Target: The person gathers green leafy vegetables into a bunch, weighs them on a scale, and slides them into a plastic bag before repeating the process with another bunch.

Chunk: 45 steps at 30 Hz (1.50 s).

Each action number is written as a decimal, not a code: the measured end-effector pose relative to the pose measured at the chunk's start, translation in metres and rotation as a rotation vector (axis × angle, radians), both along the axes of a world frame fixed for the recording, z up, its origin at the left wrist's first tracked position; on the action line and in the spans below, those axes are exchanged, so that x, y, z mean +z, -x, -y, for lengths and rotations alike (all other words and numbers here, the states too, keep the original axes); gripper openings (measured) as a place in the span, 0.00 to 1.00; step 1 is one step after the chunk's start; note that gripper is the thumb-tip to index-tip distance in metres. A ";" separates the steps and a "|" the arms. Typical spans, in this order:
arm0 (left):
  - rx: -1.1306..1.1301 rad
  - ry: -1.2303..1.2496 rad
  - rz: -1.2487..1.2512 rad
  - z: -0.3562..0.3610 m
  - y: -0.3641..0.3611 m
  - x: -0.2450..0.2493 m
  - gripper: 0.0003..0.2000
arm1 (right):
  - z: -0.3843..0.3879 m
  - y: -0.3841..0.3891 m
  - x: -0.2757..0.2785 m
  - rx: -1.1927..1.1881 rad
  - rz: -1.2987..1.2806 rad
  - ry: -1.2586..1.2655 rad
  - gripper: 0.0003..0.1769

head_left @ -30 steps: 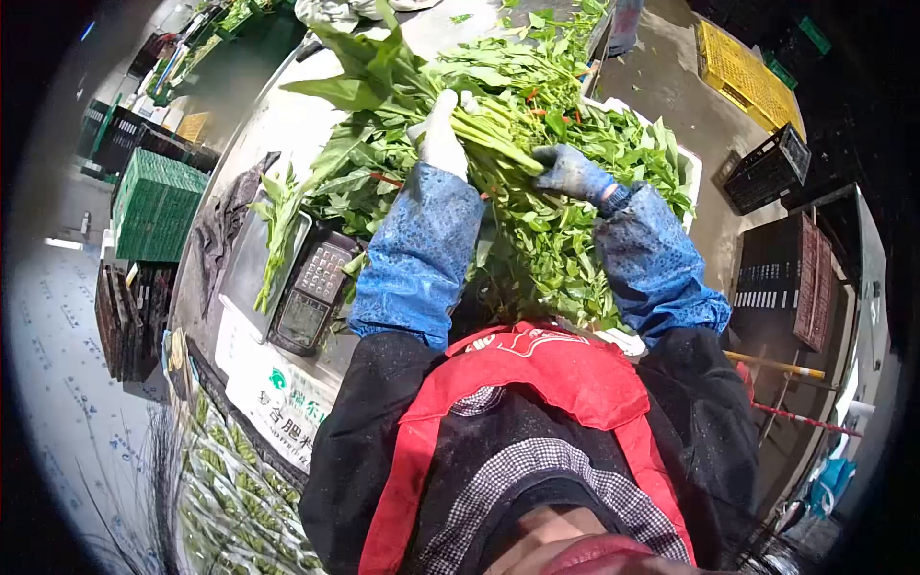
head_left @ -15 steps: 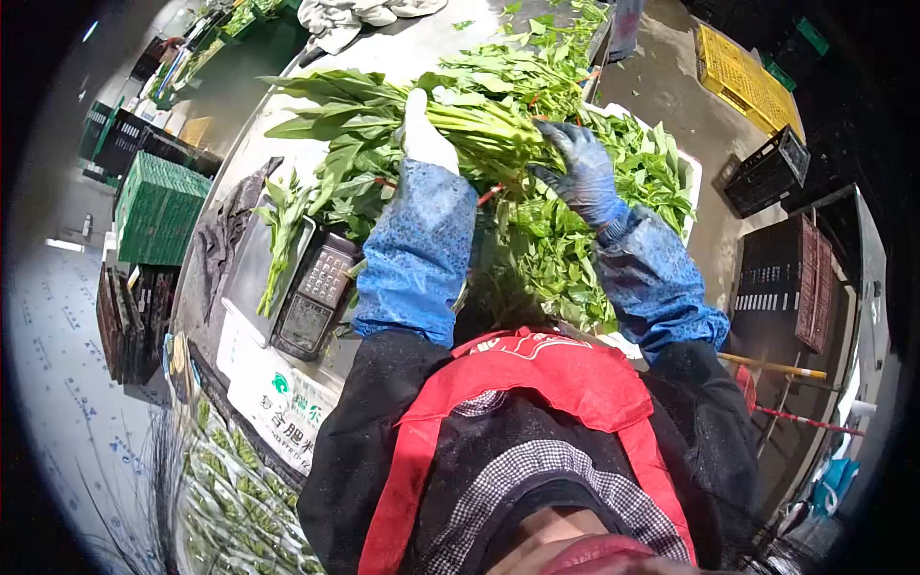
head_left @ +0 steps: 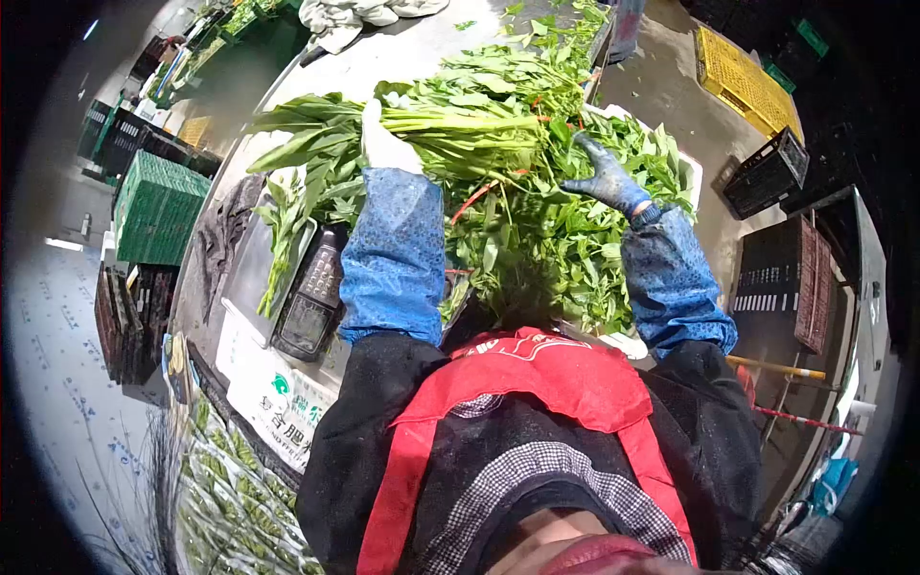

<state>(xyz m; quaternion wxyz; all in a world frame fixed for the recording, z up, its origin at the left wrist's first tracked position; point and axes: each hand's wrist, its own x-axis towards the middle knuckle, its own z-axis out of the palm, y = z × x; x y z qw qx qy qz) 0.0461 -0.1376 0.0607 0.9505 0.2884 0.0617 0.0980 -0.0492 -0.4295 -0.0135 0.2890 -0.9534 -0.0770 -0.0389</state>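
My left hand, in a white glove, is closed around a bunch of long-stemmed leafy greens, its leaves to the left and the cut stem ends to the right. The fingers on the far side are hidden by the bunch. My right hand, in a blue glove, is open beside the stem ends, thumb and fingers apart. Below it, loose greens fill a white container. A red strip lies just under the bunch.
Left of my left arm are a black keypad device and a metal tray with a few stems. A grey cloth lies on the table's far end. Green crates stand left; yellow and black crates stand right.
My left hand has moved left and slightly down with the bunch. My right hand has come away from the stem ends, to the right and down, its fingers spread.
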 end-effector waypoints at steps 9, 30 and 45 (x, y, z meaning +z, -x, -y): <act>-0.147 0.007 -0.063 0.033 0.014 -0.016 0.15 | -0.057 -0.021 -0.016 -0.194 -0.111 -0.737 0.40; -0.230 0.134 -0.057 0.025 0.013 -0.012 0.12 | -0.072 0.001 -0.025 -0.266 -0.248 -0.744 0.59; -0.225 0.089 -0.054 0.015 0.018 -0.008 0.11 | -0.058 -0.015 0.006 0.276 0.066 -0.538 0.35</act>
